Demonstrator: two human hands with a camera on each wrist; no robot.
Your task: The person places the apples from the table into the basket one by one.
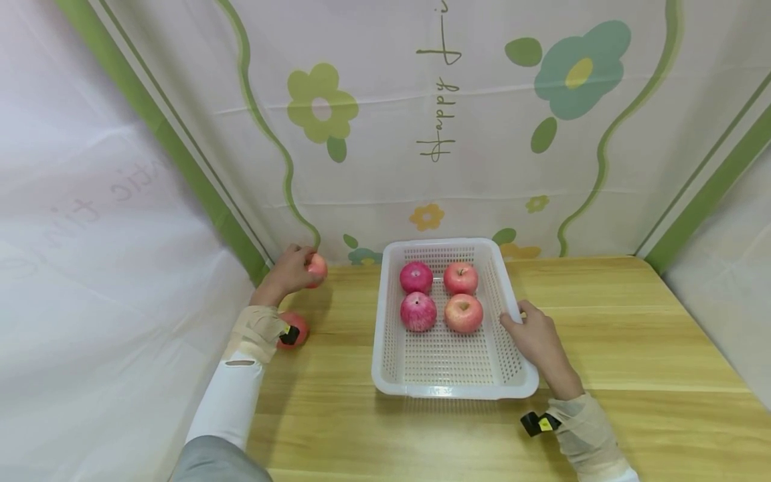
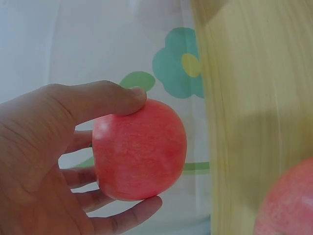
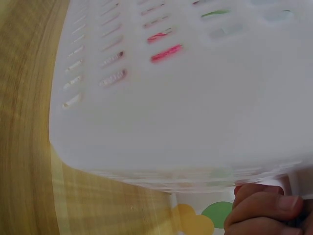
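My left hand [image 1: 289, 273] holds a pinkish-red apple [image 2: 142, 152] near the table's back left corner. Its thumb lies over one side, with the other fingers behind and under the fruit. Another red apple [image 1: 300, 323] sits on the table by the left wrist, partly covered by it. At the middle stands a white plastic basket [image 1: 454, 391] with perforated walls. Inside are two magenta, streaked fruits [image 1: 418, 312] on the left and two paler red apples [image 1: 463, 313] on the right. My right hand [image 1: 535, 335] grips the basket's right rim, thumb on top.
The wooden table [image 1: 626, 335] extends to both sides of the basket. A white curtain [image 1: 373, 134] printed with flowers hangs behind it, and white fabric walls [image 1: 120, 254] with green edging close in the sides.
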